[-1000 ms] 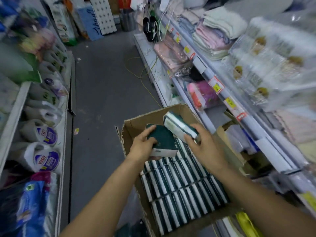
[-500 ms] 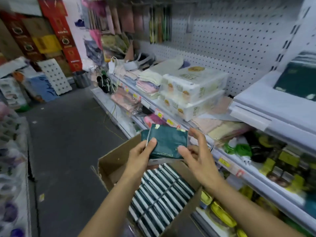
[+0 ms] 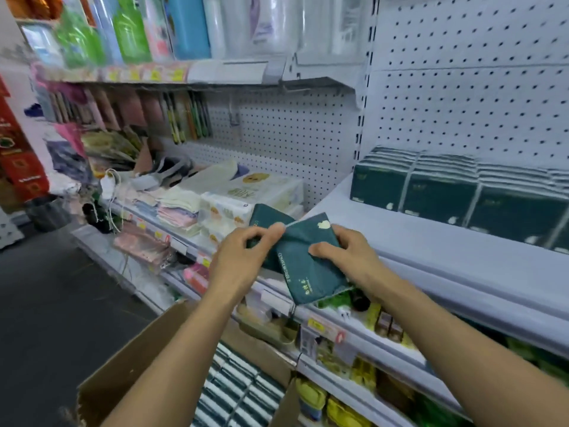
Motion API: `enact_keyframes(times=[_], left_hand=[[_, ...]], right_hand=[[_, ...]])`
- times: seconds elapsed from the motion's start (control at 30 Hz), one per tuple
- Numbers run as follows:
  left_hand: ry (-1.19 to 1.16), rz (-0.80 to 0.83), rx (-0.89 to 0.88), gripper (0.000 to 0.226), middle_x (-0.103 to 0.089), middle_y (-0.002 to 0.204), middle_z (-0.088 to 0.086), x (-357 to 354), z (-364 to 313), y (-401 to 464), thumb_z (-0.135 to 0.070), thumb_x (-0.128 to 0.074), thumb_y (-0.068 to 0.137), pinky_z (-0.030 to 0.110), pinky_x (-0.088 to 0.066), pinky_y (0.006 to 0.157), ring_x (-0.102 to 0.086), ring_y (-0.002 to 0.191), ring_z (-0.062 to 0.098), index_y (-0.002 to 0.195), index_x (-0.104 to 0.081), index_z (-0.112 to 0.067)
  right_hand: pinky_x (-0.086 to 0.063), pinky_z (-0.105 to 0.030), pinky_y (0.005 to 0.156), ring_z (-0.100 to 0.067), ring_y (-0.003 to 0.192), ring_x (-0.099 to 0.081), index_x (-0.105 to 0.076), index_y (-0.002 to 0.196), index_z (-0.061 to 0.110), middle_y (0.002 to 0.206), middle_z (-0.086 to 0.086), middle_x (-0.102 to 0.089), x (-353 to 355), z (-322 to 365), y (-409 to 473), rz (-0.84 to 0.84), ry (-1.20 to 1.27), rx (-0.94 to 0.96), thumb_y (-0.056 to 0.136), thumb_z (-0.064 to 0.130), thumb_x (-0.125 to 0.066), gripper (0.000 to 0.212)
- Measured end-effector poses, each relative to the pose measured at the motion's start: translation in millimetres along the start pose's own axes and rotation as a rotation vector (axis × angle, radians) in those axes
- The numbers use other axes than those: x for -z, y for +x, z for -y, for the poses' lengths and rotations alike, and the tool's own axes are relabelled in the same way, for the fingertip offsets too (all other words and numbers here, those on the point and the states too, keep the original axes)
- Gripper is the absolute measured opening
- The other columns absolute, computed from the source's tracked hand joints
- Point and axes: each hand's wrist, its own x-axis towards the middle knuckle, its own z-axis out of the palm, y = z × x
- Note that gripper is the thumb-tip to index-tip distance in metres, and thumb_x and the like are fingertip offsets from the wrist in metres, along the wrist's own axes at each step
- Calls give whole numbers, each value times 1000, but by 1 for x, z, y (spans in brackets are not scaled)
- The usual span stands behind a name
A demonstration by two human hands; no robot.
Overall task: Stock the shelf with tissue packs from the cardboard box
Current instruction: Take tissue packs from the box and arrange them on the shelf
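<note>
Your left hand curls its fingers over the upper left edge of the far tissue pack, pinching it where it meets the other pack. Your right hand grips the near tissue pack, thumb laid across its dark green face and fingers wrapped round its right edge. Both packs are in the air in front of the shelf, touching each other and forming a shallow V. The near pack's long axis slopes from upper right down to lower left toward you, with its printed face turned to you and a small pale mark near its top corner. The far pack leans the other way; most of it is hidden behind your left hand and the near pack, so its full length cannot be made out.

Further right on the shelf stands a row of stocked tissue packs, dark green with pale striped tops, set against the pegboard back panel; the row is cut off at the right edge of view. Low and near you sits the cardboard box, its flaps open, with tightly packed rows of boxed tissue packs standing on edge; your forearms cover part of it. The shelves to the far left are blurred.
</note>
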Motion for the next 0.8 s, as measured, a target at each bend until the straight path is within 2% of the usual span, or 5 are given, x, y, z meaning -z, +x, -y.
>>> enact_keyframes(times=[0.13,0.3,0.43,0.57,0.8], left_hand=[[14,-69,-111,73,-60,94,-2,-21,-14,22,-87,-30,78,39,-44,86,-55,88,12,85,-62,-22],[57,-19,-172,65,-47,108,-12,-50,-28,50,-84,-48,67,20,-42,80,-48,93,-10,116,-58,-44],[0,20,-220,50,-46,104,-14,-65,-34,71,-73,-67,67,21,-45,84,-53,97,-4,105,-63,-40],[20,74,-309,27,-45,103,-14,-77,-35,103,-50,-69,83,18,-42,79,-51,95,-5,102,-65,-31],[275,78,-424,39,-41,140,-5,-90,-29,141,-39,-75,83,40,-47,97,-55,111,20,118,-61,-32]], right_hand=[[-57,-33,66,-22,84,-70,-62,104,7,96,-7,-72,40,8,7,-232,325,9,85,2,-67,20],[-58,-34,63,-28,86,-72,-58,117,2,104,-15,-72,71,5,13,-245,450,56,72,11,-80,51],[-59,-36,75,-30,96,-71,-58,120,4,110,-14,-71,73,3,20,-226,488,87,71,17,-78,54],[-53,-35,74,-18,83,-61,-62,98,14,81,7,-64,79,1,31,-326,296,86,92,31,-62,19],[-36,-30,64,-19,69,-43,-55,75,2,76,-6,-48,95,-18,49,-528,-341,29,84,27,-72,31]])
